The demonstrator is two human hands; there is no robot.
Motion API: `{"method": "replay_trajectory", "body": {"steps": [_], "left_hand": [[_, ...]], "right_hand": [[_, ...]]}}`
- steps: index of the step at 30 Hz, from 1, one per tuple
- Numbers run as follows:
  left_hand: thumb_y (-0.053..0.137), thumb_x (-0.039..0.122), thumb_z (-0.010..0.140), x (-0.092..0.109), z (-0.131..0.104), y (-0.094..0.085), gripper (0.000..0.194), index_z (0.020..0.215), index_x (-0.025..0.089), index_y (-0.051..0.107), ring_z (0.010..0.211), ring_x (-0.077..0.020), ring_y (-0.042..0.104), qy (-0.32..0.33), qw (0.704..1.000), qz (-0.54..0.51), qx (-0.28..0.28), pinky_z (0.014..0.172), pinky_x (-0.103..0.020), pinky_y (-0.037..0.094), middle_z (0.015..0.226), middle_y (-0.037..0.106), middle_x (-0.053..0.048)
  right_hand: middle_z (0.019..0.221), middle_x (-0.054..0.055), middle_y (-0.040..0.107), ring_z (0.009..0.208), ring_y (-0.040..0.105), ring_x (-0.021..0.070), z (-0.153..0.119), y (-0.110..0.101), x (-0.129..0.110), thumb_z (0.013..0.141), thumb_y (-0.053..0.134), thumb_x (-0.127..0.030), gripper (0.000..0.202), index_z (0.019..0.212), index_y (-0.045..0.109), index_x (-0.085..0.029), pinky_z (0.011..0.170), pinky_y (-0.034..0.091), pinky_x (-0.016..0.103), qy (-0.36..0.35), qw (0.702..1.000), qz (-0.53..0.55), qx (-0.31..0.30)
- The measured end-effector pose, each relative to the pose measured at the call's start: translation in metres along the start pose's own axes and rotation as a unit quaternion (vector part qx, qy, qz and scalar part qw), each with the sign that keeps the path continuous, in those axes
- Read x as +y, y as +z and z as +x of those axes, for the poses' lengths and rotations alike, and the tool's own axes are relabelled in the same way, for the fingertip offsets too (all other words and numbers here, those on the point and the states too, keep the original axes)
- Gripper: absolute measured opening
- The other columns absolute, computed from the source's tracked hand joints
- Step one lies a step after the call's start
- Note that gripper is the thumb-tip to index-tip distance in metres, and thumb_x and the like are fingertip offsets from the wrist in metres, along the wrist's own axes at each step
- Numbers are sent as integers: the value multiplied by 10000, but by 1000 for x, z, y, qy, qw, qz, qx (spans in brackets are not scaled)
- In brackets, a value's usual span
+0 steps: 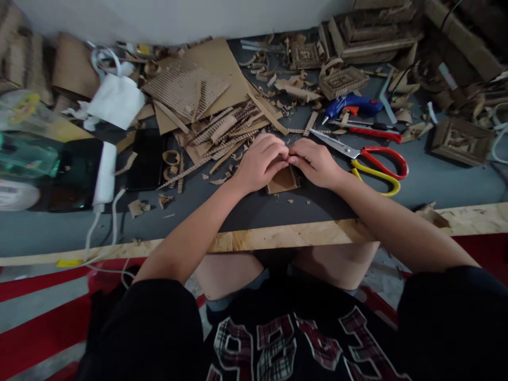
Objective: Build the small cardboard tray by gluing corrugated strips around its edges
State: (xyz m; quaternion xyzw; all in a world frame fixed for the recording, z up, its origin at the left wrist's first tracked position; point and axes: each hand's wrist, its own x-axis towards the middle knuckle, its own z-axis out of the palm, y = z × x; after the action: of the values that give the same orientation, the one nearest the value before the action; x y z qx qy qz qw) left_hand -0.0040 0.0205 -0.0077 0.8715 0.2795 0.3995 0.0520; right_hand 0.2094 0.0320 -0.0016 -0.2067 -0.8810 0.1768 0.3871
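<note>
My left hand [262,161] and my right hand [311,161] meet fingertip to fingertip over a small square cardboard piece [283,183] near the front of the table. Both hands are closed, thumbs and forefingers pinching at its far side. A thin brown bit shows between the fingertips; most of the far edge is hidden under my hands. Just right of my right hand lie scissors [359,153], blades parted, with one red and one yellow handle. Beyond my left hand is a heap of corrugated cardboard strips [222,132].
A blue glue gun [353,106] and a red-handled tool [375,132] lie at right. Small cardboard frames [460,140] and scraps surround them. Cardboard sheets [216,58] lie at the back. A black phone [146,159], a white power bank [105,174] and cables are at left.
</note>
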Motion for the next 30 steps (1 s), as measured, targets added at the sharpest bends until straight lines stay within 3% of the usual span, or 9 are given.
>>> {"method": "replay_trajectory", "body": {"steps": [5,12,17,23,30], "left_hand": [[367,578,1034,-4,-3,5,385,962,236,529,1029,-235,591,-16,1000,11,-4,950,-429,449,1027,616,-78],[369,520,1052,-2,-4,6,340,922,229,489,1019,-214,573,-8,1000,21,9,918,-392,456,1017,596,-67],[437,506,1037,0,-3,1,285,1006,235,520,1028,-219,585,-15,999,24,23,937,-399,453,1027,605,-73],[431,548,1021,1,-4,1,328,1016,246,558,1028,-233,582,-22,999,41,16,949,-421,452,1043,609,-80],[364,605,1016,0,-3,1,430,950,236,574,988,-228,564,-20,999,43,9,922,-416,447,1002,593,-75]], "right_hand": [[867,53,698,848,644,177,1,1,0,1055,490,-322,216,925,617,-207,782,497,306,4,1000,1,0],[864,48,710,834,649,172,0,2,1,1045,520,-339,209,945,643,-201,782,498,304,12,1000,15,8],[877,45,717,846,664,169,-1,2,1,1033,545,-381,224,950,660,-207,761,498,294,36,999,35,20],[883,58,709,853,655,189,-2,1,1,1053,463,-453,315,955,651,-221,773,501,320,65,997,33,-1],[853,50,697,828,641,183,-1,2,2,1054,474,-427,293,926,636,-219,755,492,314,35,999,19,-1]]}}
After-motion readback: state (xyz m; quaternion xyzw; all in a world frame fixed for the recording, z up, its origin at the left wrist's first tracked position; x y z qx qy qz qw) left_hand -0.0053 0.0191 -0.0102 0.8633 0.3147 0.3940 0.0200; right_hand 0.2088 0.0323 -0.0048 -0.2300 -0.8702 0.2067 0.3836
